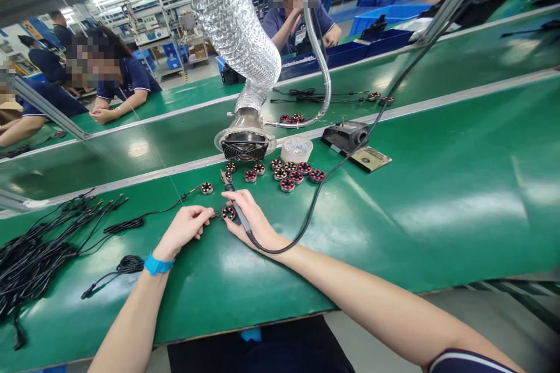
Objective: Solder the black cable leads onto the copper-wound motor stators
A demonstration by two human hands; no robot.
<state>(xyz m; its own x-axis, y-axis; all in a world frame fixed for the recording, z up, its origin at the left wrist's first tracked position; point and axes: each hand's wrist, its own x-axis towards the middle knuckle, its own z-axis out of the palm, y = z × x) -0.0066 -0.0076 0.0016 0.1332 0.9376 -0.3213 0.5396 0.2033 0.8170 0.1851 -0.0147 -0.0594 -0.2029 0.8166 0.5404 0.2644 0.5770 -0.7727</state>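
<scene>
My left hand, a blue band on its wrist, pinches a thin wire beside a small round copper-wound motor stator. My right hand is closed around a soldering iron whose tip points up and away from me. The thumb and forefinger of that hand also reach around the stator; how firmly they hold it I cannot tell. Just beyond the iron's tip lie more stators. One stator farther left is joined to a black cable.
Black cables lie piled at the left. A fan-fronted fume duct hangs ahead. Behind the several red and copper stators is a white tape roll. An iron stand sits right; the iron's cord crosses my right forearm. People sit opposite.
</scene>
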